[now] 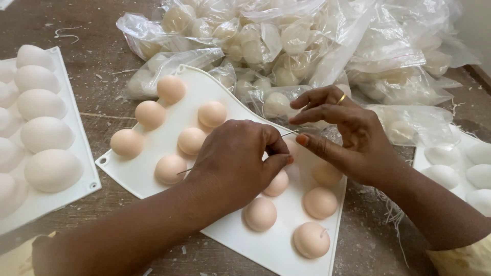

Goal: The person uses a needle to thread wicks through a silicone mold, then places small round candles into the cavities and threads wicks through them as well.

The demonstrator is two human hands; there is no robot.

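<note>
Over the white mould (pixel 153 168) at the desk's middle, the left hand (pixel 235 161) pinches a thin needle (pixel 289 133); the right hand (pixel 345 135) pinches its far end.

Mould (pixel 204 97): white, flexible sheet, lying askew on the worktop, far edge curled up against bagged goods. Holds rows of peach-coloured domes (pixel 261 213), smooth and rounded, seated in the cavities; one near dome shows a short wick.

Needle (pixel 289 133): thin metal pin, nearly level, pinched between both hands above the mould's middle; its far end shows at the left hand's wrist side.
</note>
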